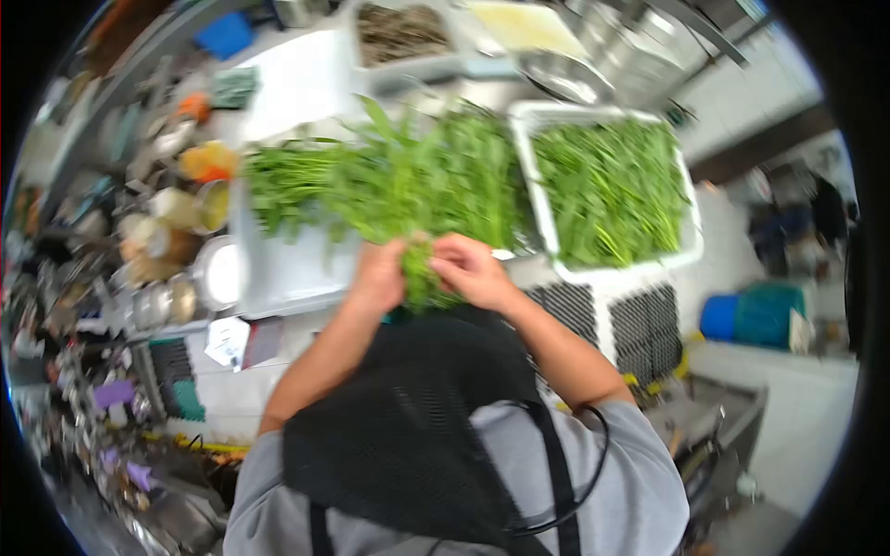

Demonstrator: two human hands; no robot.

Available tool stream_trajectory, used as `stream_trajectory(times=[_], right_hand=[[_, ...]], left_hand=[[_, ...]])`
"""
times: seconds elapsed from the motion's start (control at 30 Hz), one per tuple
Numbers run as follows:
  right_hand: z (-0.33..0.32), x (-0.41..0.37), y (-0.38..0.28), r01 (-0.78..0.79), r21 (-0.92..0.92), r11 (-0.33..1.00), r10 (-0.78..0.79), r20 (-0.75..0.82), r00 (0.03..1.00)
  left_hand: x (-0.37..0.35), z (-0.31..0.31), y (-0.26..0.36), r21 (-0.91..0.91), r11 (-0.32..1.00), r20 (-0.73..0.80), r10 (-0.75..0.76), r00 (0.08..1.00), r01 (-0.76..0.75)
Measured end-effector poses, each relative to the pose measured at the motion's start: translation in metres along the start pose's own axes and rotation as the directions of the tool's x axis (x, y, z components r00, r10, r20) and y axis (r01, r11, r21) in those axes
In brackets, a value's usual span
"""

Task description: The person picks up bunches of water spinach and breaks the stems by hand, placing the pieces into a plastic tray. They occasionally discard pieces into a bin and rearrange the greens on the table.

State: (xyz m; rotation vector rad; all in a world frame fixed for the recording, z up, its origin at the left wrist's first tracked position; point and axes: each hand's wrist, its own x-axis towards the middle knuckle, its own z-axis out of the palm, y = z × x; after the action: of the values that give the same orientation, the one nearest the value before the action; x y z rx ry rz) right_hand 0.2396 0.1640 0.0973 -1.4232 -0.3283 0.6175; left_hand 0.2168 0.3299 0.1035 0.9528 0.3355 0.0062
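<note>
Close to my body, my left hand (pixel 380 275) and my right hand (pixel 471 269) hold a bunch of leafy green vegetables (pixel 419 269) between them. Fingers of both hands are closed around the stems, and the image is blurred there. Just beyond the hands, a large heap of the same long-stemmed greens (pixel 464 176) lies over a white tray (pixel 287 269). To the right stands a white plastic basket (pixel 554 222) filled with more leafy greens (pixel 612 190).
At the back are a container of brown strips (pixel 403 35), a yellowish cutting board (pixel 528 26) and a metal bowl (pixel 564 76). A white board (pixel 297 79) lies at the back left. Jars and tubs (pixel 171 232) crowd the left side. Black floor mats (pixel 644 329) lie below right.
</note>
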Motion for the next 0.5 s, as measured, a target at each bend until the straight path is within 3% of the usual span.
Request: stream_trajectory(times=[0.03, 0.07, 0.1, 0.17, 0.23, 0.37, 0.5], right_hand=[[-0.002, -0.001, -0.004, 0.04, 0.025, 0.999, -0.042, 0.068, 0.997], [-0.002, -0.004, -0.012, 0.008, 0.037, 0.999, -0.01, 0.061, 0.998], [-0.004, -0.002, -0.003, 0.073, 0.052, 0.996, -0.077, 0.087, 0.993], [-0.002, -0.008, -0.015, 0.09, 0.146, 0.985, -0.098, 0.053, 0.994], [-0.002, -0.01, -0.013, 0.041, 0.165, 0.985, -0.056, 0.085, 0.995], [-0.009, -0.019, -0.013, -0.049, 0.124, 0.991, 0.036, 0.105, 0.994], [-0.01, -0.026, -0.013, -0.109, 0.345, 0.932, 0.08, 0.096, 0.992]], left_hand=[[0.009, -0.021, -0.012, -0.071, 0.99, 0.014, -0.124, 0.992, 0.125], [0.011, -0.027, -0.011, 0.007, 0.987, 0.021, -0.164, 0.986, 0.163], [0.011, -0.031, -0.008, 0.074, 0.988, 0.107, -0.145, 0.984, 0.138], [0.008, -0.021, 0.001, -0.04, 0.979, 0.145, -0.19, 0.971, 0.198], [0.002, 0.001, 0.009, 0.045, 0.999, 0.027, -0.025, 0.999, 0.024], [-0.001, 0.004, 0.013, 0.076, 0.997, 0.131, -0.032, 0.991, 0.022], [-0.003, 0.007, 0.015, 0.093, 0.995, 0.185, -0.047, 0.982, 0.03]])
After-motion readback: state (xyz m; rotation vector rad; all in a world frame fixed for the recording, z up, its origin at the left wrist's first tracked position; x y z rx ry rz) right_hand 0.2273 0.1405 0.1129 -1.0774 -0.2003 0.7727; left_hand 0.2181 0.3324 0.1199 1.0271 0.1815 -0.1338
